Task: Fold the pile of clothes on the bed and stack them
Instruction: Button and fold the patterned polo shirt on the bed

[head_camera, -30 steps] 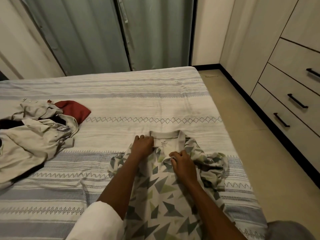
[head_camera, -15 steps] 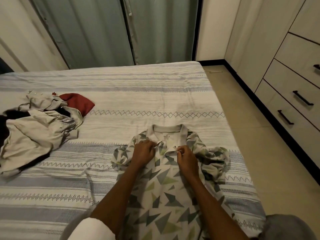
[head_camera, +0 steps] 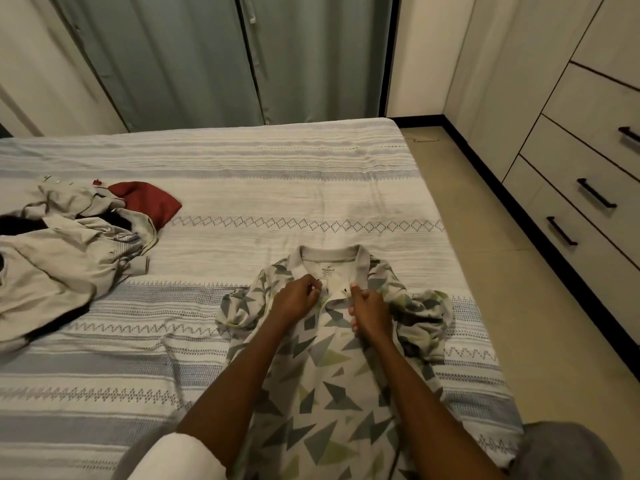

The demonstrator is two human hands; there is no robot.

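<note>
Polo shirt (head_camera: 332,375): lies front-up on the near right part of the bed (head_camera: 277,174), collar away from the person, body running toward the lower edge of the view; grey, with a triangle print.
Collar and placket (head_camera: 337,271): collar spread open with the label showing; the placket is parted between the two hands.
Left hand (head_camera: 296,301): fingers (head_camera: 311,284) curled closed, pinching the left edge of the placket just below the collar.
Right hand (head_camera: 370,311): fingers closed in a loose fist on the right edge of the placket; whether a button is held cannot be told.
Right sleeve (head_camera: 424,317): bunched in a crumpled mass beside the right hand — not laid flat.
Left sleeve (head_camera: 239,306): partly rumpled, lying just beside the left forearm.
Risk, sleeves: if folding starts from here, the bunched right sleeve is likely to be trapped inside and give a lumpy, lopsided fold.
Risk, placket: uneven pull from the two hands could skew the collar off centre.
Risk, bed edge: the shirt lies near the right edge of the bed — a tug that way could drag cloth over it.
Unfolded pile (head_camera: 69,254): well apart at the left, beige, dark and red garments tangled; no folded stack is in view.
</note>
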